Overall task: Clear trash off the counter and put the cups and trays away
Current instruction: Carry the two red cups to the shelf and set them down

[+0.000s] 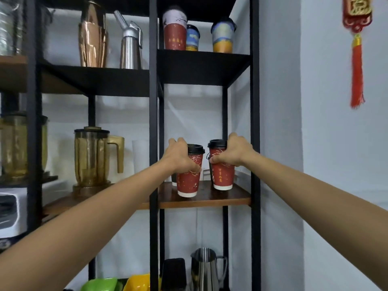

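Two red paper cups with black lids are at the wooden shelf [210, 201] in the right bay of a black rack. My left hand [180, 157] grips the left red cup [188, 181], whose base sits at the shelf's front edge, slightly tilted. My right hand [233, 153] grips the right red cup [222, 175] around its upper half; that cup stands on the shelf. Another dark cup is partly hidden behind each held cup.
Black uprights [153, 143] frame the bay. The shelf above [201, 66] holds three decorated cups [175, 30]. To the left stand a blender jug [92, 158], a copper shaker [93, 36] and a cream whipper [131, 43]. Below are a steel pitcher [203, 269] and green and yellow trays [117, 284].
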